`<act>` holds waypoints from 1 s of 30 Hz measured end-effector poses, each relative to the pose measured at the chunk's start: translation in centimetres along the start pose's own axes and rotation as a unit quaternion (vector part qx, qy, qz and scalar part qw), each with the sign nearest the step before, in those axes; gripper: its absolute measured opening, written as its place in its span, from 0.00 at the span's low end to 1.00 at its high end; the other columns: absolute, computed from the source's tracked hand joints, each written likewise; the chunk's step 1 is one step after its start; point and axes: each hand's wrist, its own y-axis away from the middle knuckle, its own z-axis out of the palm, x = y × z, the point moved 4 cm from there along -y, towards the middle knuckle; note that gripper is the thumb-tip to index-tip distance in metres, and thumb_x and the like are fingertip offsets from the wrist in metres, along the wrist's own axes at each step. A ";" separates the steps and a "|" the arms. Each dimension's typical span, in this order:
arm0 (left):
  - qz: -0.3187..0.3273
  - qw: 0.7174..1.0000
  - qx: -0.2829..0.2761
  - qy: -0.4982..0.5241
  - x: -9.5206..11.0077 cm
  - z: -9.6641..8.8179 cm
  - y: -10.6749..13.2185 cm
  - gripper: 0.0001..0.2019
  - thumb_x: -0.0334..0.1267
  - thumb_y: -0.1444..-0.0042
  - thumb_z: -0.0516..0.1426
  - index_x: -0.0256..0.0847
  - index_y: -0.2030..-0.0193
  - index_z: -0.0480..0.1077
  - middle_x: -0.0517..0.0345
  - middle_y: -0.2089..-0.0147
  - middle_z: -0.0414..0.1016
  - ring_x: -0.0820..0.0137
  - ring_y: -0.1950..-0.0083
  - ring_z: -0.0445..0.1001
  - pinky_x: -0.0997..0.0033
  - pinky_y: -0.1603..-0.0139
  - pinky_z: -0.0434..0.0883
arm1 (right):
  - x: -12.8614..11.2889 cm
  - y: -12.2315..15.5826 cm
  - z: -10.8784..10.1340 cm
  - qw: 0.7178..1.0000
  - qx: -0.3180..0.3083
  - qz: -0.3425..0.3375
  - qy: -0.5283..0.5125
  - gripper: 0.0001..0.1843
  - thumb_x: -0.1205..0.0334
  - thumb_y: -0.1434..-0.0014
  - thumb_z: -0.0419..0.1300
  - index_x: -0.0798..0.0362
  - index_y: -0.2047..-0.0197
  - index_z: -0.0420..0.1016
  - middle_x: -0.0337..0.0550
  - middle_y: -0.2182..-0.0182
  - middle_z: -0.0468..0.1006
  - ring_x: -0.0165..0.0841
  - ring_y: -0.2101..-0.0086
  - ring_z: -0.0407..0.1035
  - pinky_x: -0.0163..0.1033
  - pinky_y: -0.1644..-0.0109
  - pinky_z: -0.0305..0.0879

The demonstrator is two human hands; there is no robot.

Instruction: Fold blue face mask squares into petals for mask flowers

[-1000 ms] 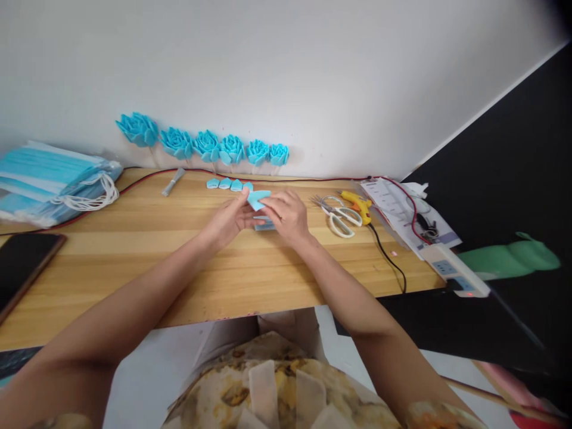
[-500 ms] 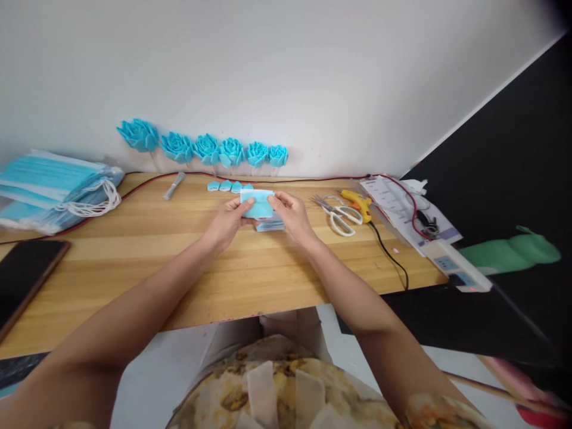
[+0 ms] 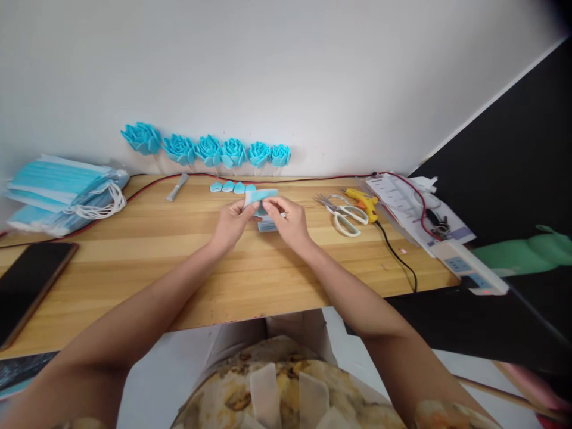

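A small piece of light blue mask fabric is held up between my two hands, its lower part covered by my fingers. My left hand pinches it at the left with thumb and fingers. From the right, my right hand grips it, both thumbs close together near its middle. Just below lies a stack of cut blue pieces, partly hidden by my right hand. Behind my left hand, several folded blue petals stand in a row on the wooden table.
Several blue fabric flowers lean along the wall. Masks and a phone lie left; a bundle of thin strips lies behind. To the right are scissors, a yellow glue gun, papers and a power strip.
The fabric piece was spread flat between my hands; now my thumbs have come together on it and its visible part is shorter. The view has shifted slightly.
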 end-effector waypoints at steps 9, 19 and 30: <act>0.045 0.986 -0.089 -0.136 0.4 0.9 0.6 0.17 0.51 0.38 0.56 0.39 0.63 0.76 0.54 0.59 0.80 0.63 0.54 0.76 0.64 0.46 0.71 | 1.1 -0.6 0.1 0.998 0.034 0.041 -0.013 0.22 0.49 0.48 0.67 0.49 0.53 0.71 0.38 0.65 0.76 0.31 0.65 0.71 0.37 0.61 0.69; -0.084 0.987 0.018 0.139 -0.7 0.3 -0.3 0.10 0.39 0.41 0.58 0.35 0.59 0.76 0.44 0.47 0.80 0.57 0.48 0.78 0.59 0.51 0.77 | 1.6 -1.5 -2.1 0.987 0.079 0.089 -0.111 0.13 0.52 0.41 0.59 0.52 0.71 0.72 0.34 0.75 0.74 0.28 0.70 0.68 0.33 0.65 0.64; -0.145 0.963 0.063 0.220 -1.3 -0.3 -0.8 0.12 0.34 0.36 0.53 0.33 0.52 0.75 0.41 0.43 0.78 0.59 0.50 0.81 0.60 0.54 0.78 | 1.7 -2.0 -2.4 0.901 0.054 0.161 -0.399 0.15 0.49 0.51 0.68 0.50 0.70 0.72 0.36 0.74 0.76 0.29 0.72 0.70 0.34 0.70 0.68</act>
